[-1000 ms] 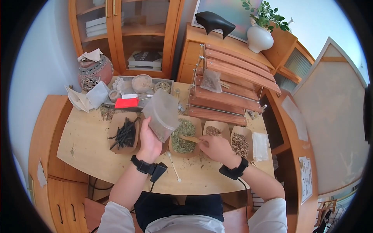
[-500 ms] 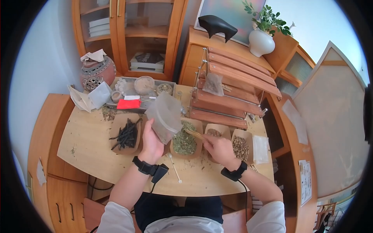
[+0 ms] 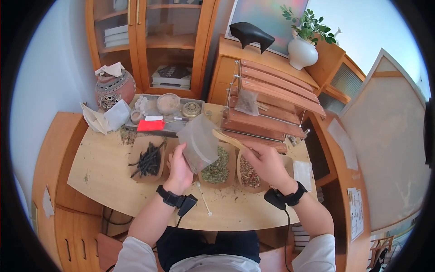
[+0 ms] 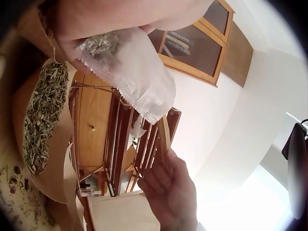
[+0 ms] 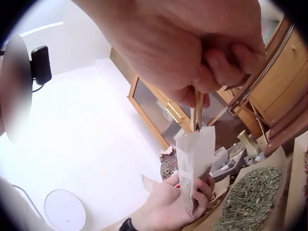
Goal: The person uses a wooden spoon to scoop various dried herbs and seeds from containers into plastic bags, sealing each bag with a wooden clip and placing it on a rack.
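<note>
My left hand (image 3: 180, 171) holds a translucent pouch (image 3: 198, 141) tilted above the table. In the left wrist view, some dried green herb (image 4: 101, 44) shows in the bottom of the pouch. My right hand (image 3: 268, 167) grips a wooden scoop (image 3: 229, 139), whose tip is right at the pouch's mouth. In the right wrist view the scoop (image 5: 196, 115) points down at the pouch's upper edge. Below the hands sits a paper tray of dried green herb (image 3: 217, 168). Beside it, partly under my right hand, is a tray of reddish-brown bits (image 3: 248, 174).
A tray of black sticks (image 3: 149, 159) lies left of the pouch. A small white-tipped stick (image 3: 204, 199) rests near the table's front. Behind are a grey tray with a red packet (image 3: 150, 125), a wooden slatted rack (image 3: 267, 120) and a clay pot (image 3: 114, 88).
My right hand has lifted the scoop out of the herb tray and up to the pouch's mouth. The left hand still holds the pouch, slightly shifted to the right.
</note>
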Tool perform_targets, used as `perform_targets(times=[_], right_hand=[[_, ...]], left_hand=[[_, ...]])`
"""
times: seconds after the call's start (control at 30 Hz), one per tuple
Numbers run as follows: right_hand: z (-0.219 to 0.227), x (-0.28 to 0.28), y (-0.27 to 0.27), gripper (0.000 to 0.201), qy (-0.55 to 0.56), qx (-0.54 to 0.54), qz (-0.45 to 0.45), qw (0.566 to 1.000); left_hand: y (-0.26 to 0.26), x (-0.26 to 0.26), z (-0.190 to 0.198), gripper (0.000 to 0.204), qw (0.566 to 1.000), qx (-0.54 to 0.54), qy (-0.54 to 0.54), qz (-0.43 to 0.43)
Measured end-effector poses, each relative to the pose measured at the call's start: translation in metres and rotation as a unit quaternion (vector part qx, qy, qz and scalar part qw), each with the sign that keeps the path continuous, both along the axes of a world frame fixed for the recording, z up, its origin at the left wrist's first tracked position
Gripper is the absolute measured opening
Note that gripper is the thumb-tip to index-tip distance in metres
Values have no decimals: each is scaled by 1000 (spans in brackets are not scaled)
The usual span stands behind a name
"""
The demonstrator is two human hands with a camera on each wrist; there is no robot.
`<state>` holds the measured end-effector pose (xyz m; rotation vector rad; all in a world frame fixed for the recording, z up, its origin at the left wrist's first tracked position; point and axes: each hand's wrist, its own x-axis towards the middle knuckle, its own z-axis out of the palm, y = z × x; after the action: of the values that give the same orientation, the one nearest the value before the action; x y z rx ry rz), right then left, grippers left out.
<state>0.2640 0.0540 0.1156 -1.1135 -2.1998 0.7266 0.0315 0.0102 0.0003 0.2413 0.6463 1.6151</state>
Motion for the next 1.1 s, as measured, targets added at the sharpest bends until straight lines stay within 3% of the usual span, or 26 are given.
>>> perform_targets(times=[0.07, 0.17, 0.27, 0.4, 0.53, 0.67, 0.77, 0.97, 1.1], right_hand=[[5, -6, 1, 30, -12, -59, 22, 998], [1, -5, 4, 31, 1, -52, 37, 998], [21, 2, -3, 33, 24, -108, 20, 994], [15, 19, -2, 33, 42, -162, -18, 986], [-15, 25, 6, 30, -200, -56, 13, 978], [-33, 10, 18, 24, -179, 59, -2, 982], [-42, -8, 29, 22, -209, 76, -15, 975], [-42, -3, 32, 19, -228, 67, 56, 970], [-21, 16, 31, 23, -241, -26, 4, 970]], left_hand=[[0, 1, 1, 52, 1000, -2, 12, -8], [-3, 2, 3, 52, 1000, 5, 12, -19], [-2, 1, -1, 50, 1000, 19, -6, -15], [-2, -3, -5, 51, 999, 24, -26, 27], [0, -4, -3, 50, 998, 4, -34, 58], [0, -3, -2, 48, 997, 4, -38, 64], [1, -4, -4, 53, 998, 23, -38, 51], [-1, -3, 5, 50, 999, 18, -26, 45], [0, -3, 3, 50, 998, 5, -27, 52]])
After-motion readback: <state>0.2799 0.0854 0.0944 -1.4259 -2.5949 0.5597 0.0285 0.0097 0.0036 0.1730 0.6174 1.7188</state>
